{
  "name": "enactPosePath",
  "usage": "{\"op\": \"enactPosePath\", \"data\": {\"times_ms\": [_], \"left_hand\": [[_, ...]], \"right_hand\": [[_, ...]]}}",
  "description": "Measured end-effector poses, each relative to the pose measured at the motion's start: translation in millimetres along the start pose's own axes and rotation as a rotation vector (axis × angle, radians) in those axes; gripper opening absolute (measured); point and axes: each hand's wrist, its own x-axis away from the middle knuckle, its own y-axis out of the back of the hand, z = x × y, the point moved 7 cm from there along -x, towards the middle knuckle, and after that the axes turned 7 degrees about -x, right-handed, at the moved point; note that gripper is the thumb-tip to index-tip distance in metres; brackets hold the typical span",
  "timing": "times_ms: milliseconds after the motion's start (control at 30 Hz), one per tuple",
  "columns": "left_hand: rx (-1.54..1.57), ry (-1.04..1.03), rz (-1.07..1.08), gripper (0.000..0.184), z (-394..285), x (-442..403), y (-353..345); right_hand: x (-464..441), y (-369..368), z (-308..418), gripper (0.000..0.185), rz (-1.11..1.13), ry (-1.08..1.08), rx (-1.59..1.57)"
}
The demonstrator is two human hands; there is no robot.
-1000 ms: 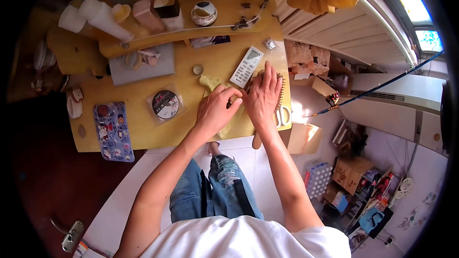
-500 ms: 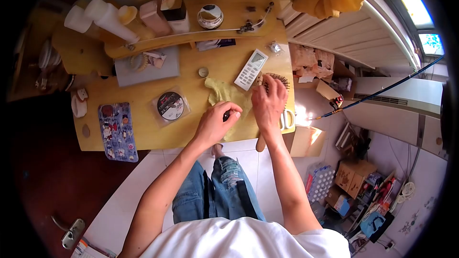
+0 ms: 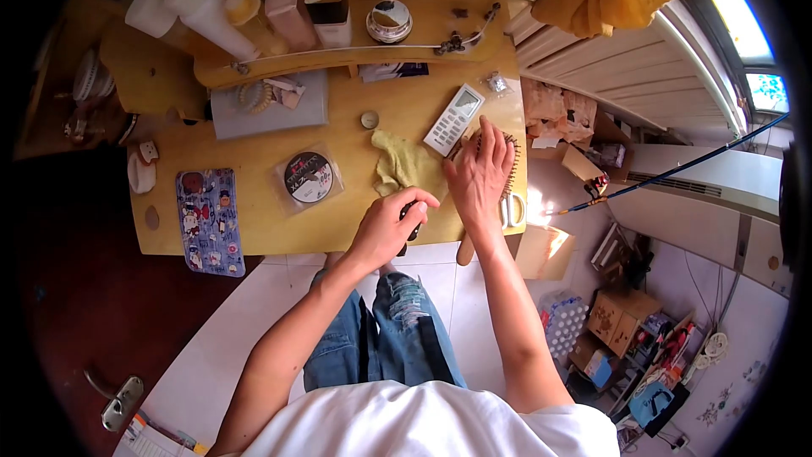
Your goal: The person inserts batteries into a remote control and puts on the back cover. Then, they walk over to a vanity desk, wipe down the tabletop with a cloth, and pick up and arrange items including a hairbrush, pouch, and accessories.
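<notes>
My left hand (image 3: 391, 227) is closed round a small black object (image 3: 410, 218) near the table's front edge; the fingers partly cover it. My right hand (image 3: 480, 176) lies with fingers spread over a wooden hairbrush (image 3: 511, 162), whose bristles show at the right and whose handle hangs past the edge. White scissor handles (image 3: 512, 211) show beside that wrist. A white remote control (image 3: 454, 120) lies beyond my right hand. Between the hands and the disc sits a crumpled yellow-green cloth (image 3: 403, 162). A small round tin (image 3: 370, 120) is behind the cloth.
On the yellow table (image 3: 254, 233) are a packaged black disc (image 3: 309, 178), a patterned blue case (image 3: 211, 222) and a grey box (image 3: 271, 110). Bottles and jars (image 3: 389, 22) stand on the raised shelf. A blue rod (image 3: 677, 152) slants at the right, above cardboard boxes (image 3: 541, 247).
My left hand has drawn away from my right and moved nearer the front edge, showing more of the black object. My right fingers bunched over the brush, then spread again. The view shifted slightly.
</notes>
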Motion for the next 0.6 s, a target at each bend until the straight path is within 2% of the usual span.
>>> {"op": "enactPosePath", "data": {"times_ms": [100, 200, 267, 400, 433, 533, 600], "left_hand": [[0.06, -0.053, 0.0, 0.025, 5, 3, 2], [0.367, 0.039, 0.084, 0.029, 10, 3, 0], [0.425, 0.157, 0.084, 0.028, 9, 3, -5], [0.491, 0.191, 0.094, 0.026, 11, -5, -13], [0.499, 0.176, 0.084, 0.025, 11, -4, -14], [0.495, 0.136, 0.035, 0.024, 14, 1, -13], [0.482, 0.127, 0.037, 0.023, 16, 4, -10]], "right_hand": [[4, 17, 0, 0.022, -0.112, -0.009, -0.121], [10, 39, -4, 0.015, -0.169, -0.086, -0.262], [19, 48, -5, 0.012, -0.176, -0.171, -0.35], [29, 38, 1, 0.023, -0.105, -0.184, -0.186], [27, 32, 1, 0.035, -0.062, -0.144, -0.171], [19, 9, 2, 0.041, 0.058, -0.078, 0.016], [18, 1, 0, 0.042, 0.105, -0.071, 0.018]]}}
